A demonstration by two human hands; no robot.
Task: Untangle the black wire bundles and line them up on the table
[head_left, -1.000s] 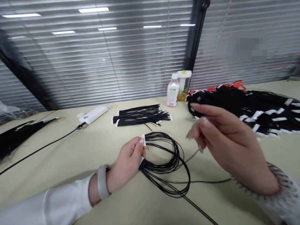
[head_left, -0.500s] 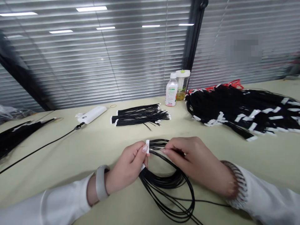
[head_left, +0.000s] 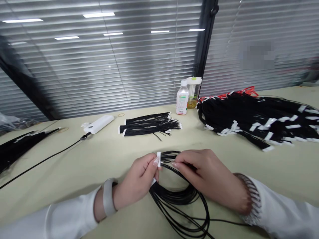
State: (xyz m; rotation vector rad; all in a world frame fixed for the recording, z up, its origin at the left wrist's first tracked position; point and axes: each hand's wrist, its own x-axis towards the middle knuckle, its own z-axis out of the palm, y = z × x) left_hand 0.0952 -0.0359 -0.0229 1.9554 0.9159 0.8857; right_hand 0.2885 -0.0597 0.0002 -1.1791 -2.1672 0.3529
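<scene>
My left hand (head_left: 142, 179) is closed on a white connector (head_left: 159, 159) at the end of a black wire harness (head_left: 174, 196). Its thumb presses the connector's face, and a second white end pokes out below the fingers. Close by on the right, my right hand (head_left: 201, 176) pinches one or more of the black wires a short way from the connector. The harness hangs in a loop between and below both hands, with loose wires trailing toward the lower right. What lies inside the right hand's curled fingers is hidden.
Behind my hands lies a small bundle of black wires (head_left: 152, 124). A white power bank (head_left: 99, 124) with a cable is at left. A bottle (head_left: 182, 98) and a cup (head_left: 193, 93) stand by the blinds. A large heap of black harnesses (head_left: 259, 113) fills the right; more wires (head_left: 27, 146) lie far left.
The whole view has shifted slightly, so everything sits a little lower. Both hands keep the same hold on the connector and wires, with barely any movement between them.
</scene>
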